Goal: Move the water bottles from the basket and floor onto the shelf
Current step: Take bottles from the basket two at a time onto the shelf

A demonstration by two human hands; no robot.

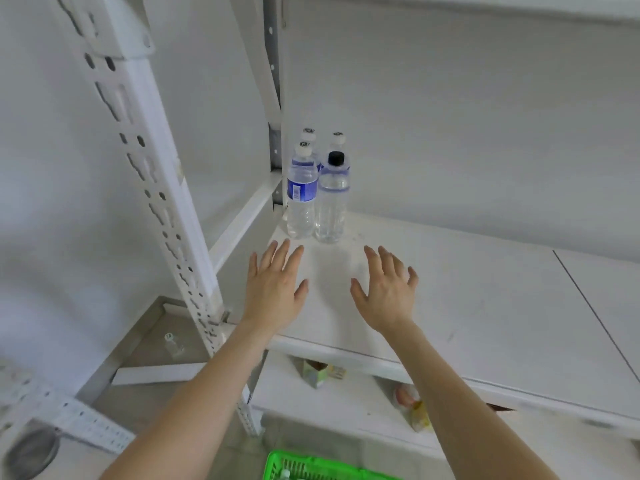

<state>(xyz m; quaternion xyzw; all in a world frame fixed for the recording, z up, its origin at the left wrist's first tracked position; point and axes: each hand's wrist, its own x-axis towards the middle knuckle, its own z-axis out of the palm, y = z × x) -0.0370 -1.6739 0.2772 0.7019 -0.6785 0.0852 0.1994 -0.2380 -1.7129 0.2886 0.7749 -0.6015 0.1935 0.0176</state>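
Over the white flat shelf board are the left hand and the right hand, fingers straight and spread, holding nothing. The green plastic basket is below. Four clear plastic water bottles stand upright together in the shelf's back left corner, just beyond the fingertips

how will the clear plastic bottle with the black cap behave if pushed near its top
The clear plastic bottle with the black cap is tall with a narrow base, so it would probably tip. It looks full of water, so likely heavy and firm. The blue-labelled bottle close beside it on the white shelf might get knocked too.
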